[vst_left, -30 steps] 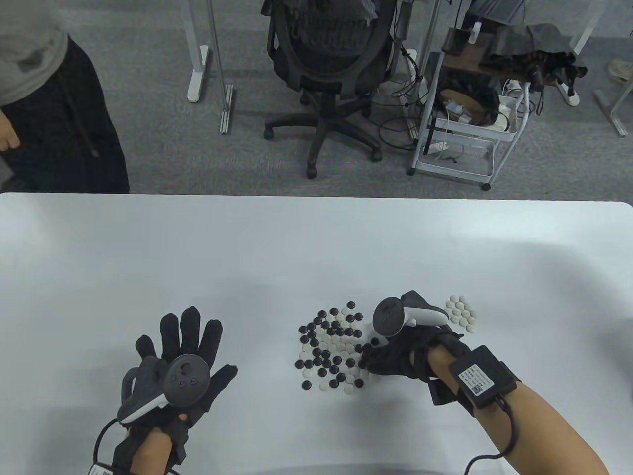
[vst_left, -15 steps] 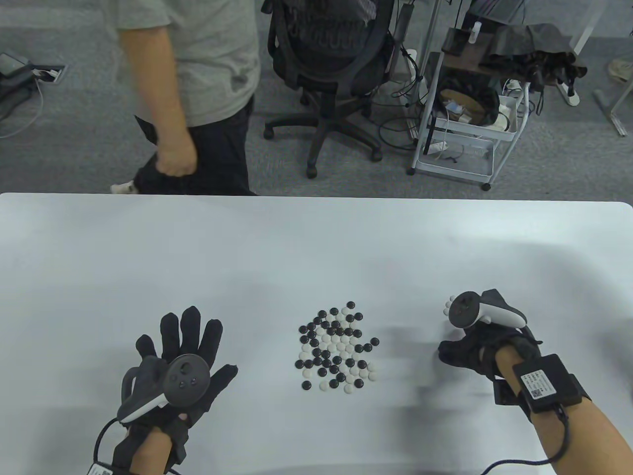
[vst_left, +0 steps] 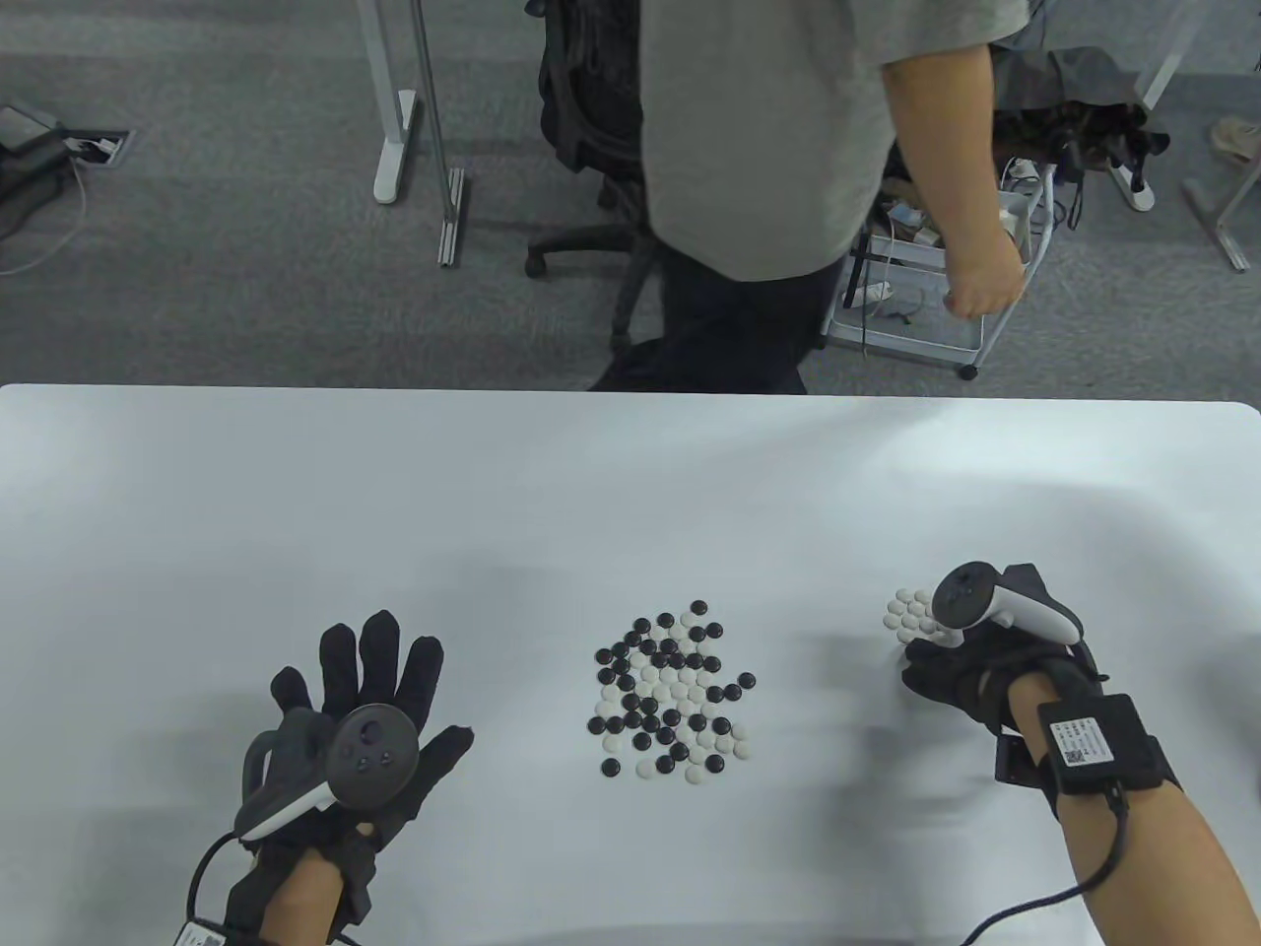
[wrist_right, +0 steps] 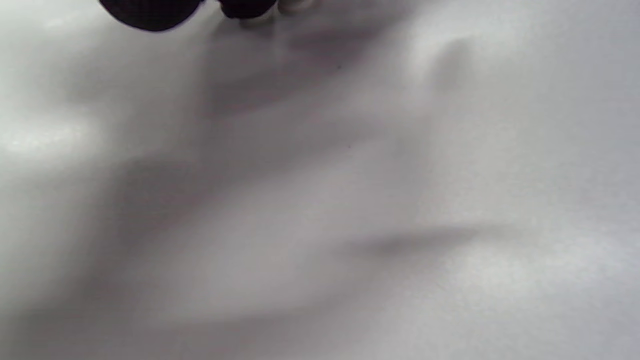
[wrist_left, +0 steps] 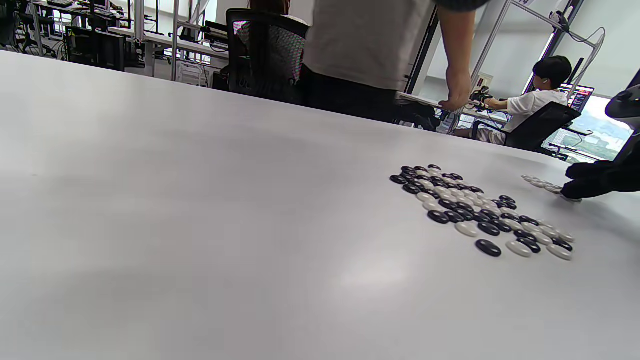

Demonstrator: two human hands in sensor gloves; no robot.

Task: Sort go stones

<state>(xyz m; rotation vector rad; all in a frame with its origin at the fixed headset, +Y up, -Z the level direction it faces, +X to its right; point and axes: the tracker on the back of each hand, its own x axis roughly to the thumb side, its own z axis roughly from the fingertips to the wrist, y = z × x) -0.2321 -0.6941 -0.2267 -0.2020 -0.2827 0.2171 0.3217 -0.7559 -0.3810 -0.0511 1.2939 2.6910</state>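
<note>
A mixed heap of black and white Go stones (vst_left: 670,690) lies at the table's middle front, also seen in the left wrist view as a heap (wrist_left: 475,215). A small group of white stones (vst_left: 904,611) lies to its right, partly hidden by the right tracker. My right hand (vst_left: 916,658) has its curled fingers down at the near edge of that group. In the left wrist view a white stone (wrist_left: 571,199) shows under the right fingertips (wrist_left: 575,187). My left hand (vst_left: 365,680) lies flat with fingers spread, left of the heap, holding nothing.
A person in a grey shirt (vst_left: 759,148) stands right behind the far edge of the white table (vst_left: 296,493). An office chair (vst_left: 591,118) and a white cart (vst_left: 916,325) are on the floor beyond.
My right hand went from the mixed heap's right side over to the white group. The left hand stayed still. The person behind the table walked from left to right.
</note>
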